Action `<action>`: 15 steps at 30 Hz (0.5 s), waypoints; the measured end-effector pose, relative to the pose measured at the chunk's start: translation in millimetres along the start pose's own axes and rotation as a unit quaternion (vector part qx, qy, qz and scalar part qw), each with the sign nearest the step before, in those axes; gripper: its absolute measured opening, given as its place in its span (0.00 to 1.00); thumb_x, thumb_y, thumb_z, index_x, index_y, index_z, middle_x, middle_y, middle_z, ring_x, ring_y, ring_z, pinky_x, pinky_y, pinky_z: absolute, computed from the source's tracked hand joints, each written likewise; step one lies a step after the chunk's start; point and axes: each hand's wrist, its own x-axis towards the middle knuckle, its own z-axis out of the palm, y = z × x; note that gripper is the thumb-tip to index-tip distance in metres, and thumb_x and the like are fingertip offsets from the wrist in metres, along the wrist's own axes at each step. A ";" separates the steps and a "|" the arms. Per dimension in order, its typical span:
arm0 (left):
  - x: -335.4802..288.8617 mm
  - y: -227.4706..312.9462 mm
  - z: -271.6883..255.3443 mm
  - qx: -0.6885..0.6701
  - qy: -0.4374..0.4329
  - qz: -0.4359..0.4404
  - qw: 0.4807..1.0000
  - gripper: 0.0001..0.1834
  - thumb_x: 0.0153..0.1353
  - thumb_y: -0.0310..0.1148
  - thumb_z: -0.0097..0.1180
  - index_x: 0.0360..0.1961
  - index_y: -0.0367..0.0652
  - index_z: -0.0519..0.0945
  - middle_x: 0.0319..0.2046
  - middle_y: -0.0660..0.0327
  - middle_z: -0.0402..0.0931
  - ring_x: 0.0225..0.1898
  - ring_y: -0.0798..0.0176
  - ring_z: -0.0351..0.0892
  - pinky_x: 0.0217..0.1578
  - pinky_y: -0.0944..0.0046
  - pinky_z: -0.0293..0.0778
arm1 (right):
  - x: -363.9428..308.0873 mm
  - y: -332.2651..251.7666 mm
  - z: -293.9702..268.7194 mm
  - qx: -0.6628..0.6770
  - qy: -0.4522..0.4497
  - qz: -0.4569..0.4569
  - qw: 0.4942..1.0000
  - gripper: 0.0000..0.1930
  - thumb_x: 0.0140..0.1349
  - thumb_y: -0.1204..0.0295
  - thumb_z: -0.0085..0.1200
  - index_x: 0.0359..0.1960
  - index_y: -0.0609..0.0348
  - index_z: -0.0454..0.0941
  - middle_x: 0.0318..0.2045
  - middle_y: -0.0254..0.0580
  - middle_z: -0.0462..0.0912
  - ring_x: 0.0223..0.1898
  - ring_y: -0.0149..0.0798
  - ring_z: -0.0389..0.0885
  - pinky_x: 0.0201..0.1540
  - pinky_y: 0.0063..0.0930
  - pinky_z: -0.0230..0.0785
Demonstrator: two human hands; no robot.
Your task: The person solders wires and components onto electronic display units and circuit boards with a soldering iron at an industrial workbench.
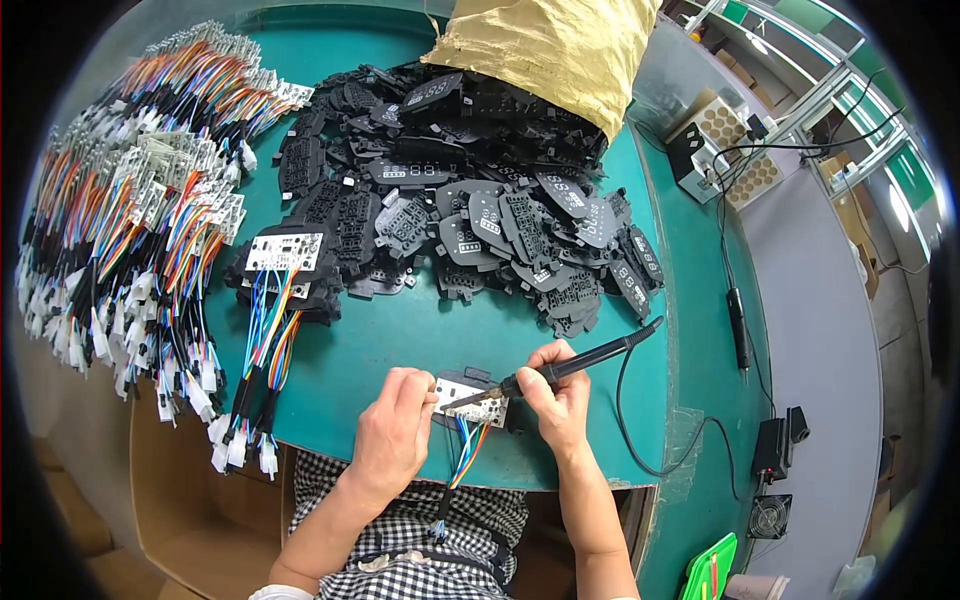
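Near the front edge of the table, a white circuit board (485, 411) sits on a black plastic housing (478, 375). Colored wires (466, 462) run from the board over the edge toward my lap. My left hand (392, 430) is closed, its fingertips pinched at the board's left end. Between the fingers and thumb of my right hand (560, 405) is a black soldering iron (598, 355). Its metal tip slants down left across the board, close to my left fingertips; whether it touches the board I cannot tell.
Black plastic housings (500, 225) lie heaped at the back, spilling from a yellow bag (545, 50). Wired circuit boards (150, 200) are piled on the left. Finished-looking boards (285, 252) rest nearer. The iron's cable (622, 420) loops right; another pen-shaped tool (738, 325) and a small fan (769, 516) are beyond.
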 end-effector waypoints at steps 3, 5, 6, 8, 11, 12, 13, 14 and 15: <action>0.0 -1.0 -0.7 0.001 -0.001 0.000 1.000 0.14 0.48 0.15 0.53 0.36 0.37 0.68 0.33 0.55 0.69 0.31 0.56 0.77 0.29 0.62 0.74 | 0.7 0.0 1.3 0.002 0.000 0.002 1.000 0.09 0.52 0.72 0.57 0.26 0.60 0.68 0.20 0.26 0.68 0.21 0.19 0.63 0.23 0.13 0.55; 0.4 -2.2 -0.8 0.003 0.000 0.000 1.000 0.14 0.48 0.15 0.53 0.36 0.37 0.68 0.33 0.55 0.69 0.31 0.56 0.77 0.29 0.62 0.74 | 1.6 0.0 2.2 0.004 0.001 0.004 1.000 0.09 0.52 0.72 0.57 0.26 0.60 0.68 0.19 0.25 0.68 0.21 0.19 0.63 0.22 0.14 0.55; 0.1 -2.6 -0.8 0.005 0.000 0.000 1.000 0.14 0.48 0.15 0.53 0.36 0.37 0.68 0.33 0.55 0.69 0.31 0.55 0.77 0.29 0.62 0.74 | 1.7 0.1 2.5 0.007 0.000 0.007 1.000 0.09 0.51 0.72 0.57 0.26 0.60 0.68 0.20 0.26 0.68 0.21 0.19 0.63 0.22 0.14 0.55; 0.6 -2.8 -1.4 0.006 0.000 0.001 1.000 0.14 0.48 0.15 0.53 0.35 0.37 0.68 0.33 0.55 0.69 0.31 0.55 0.77 0.29 0.62 0.74 | 1.7 2.5 1.3 0.009 0.001 0.008 1.000 0.09 0.51 0.73 0.57 0.26 0.59 0.68 0.20 0.26 0.67 0.20 0.20 0.62 0.22 0.14 0.54; 2.4 -0.4 1.4 -0.005 0.002 0.008 1.000 0.14 0.47 0.14 0.53 0.34 0.37 0.67 0.33 0.54 0.69 0.30 0.56 0.77 0.29 0.63 0.73 | 0.2 8.2 -16.3 0.095 0.056 -0.075 0.991 0.07 0.50 0.74 0.55 0.28 0.58 0.68 0.23 0.31 0.68 0.19 0.22 0.61 0.21 0.14 0.54; 2.5 -0.4 2.7 -0.012 0.004 0.010 1.000 0.14 0.45 0.13 0.53 0.33 0.36 0.67 0.32 0.54 0.69 0.29 0.58 0.78 0.28 0.63 0.72 | 2.0 5.0 -24.1 0.179 0.078 -0.103 0.975 0.07 0.51 0.75 0.53 0.30 0.59 0.68 0.22 0.31 0.68 0.18 0.22 0.62 0.20 0.16 0.55; 1.2 -1.1 3.1 -0.015 0.002 0.019 1.000 0.14 0.45 0.13 0.53 0.33 0.36 0.67 0.32 0.54 0.69 0.29 0.58 0.78 0.28 0.63 0.72 | 4.0 -0.6 -29.1 0.214 0.115 -0.137 0.960 0.07 0.53 0.74 0.52 0.31 0.60 0.67 0.22 0.31 0.68 0.17 0.23 0.61 0.19 0.16 0.54; -1.2 -2.4 2.7 -0.006 0.002 0.006 1.000 0.13 0.46 0.14 0.53 0.33 0.37 0.68 0.33 0.54 0.69 0.30 0.55 0.77 0.29 0.61 0.72 | 5.4 -6.8 -34.4 0.249 0.151 -0.171 0.941 0.07 0.54 0.74 0.51 0.31 0.60 0.67 0.22 0.32 0.68 0.16 0.23 0.61 0.18 0.16 0.54; -1.5 -2.4 4.1 0.000 -0.001 -0.002 1.000 0.12 0.47 0.15 0.53 0.34 0.38 0.69 0.34 0.55 0.70 0.31 0.52 0.76 0.30 0.58 0.72 | 6.7 -6.9 -43.4 0.225 0.201 -0.205 0.931 0.07 0.56 0.73 0.50 0.34 0.61 0.68 0.21 0.32 0.68 0.15 0.23 0.61 0.17 0.16 0.53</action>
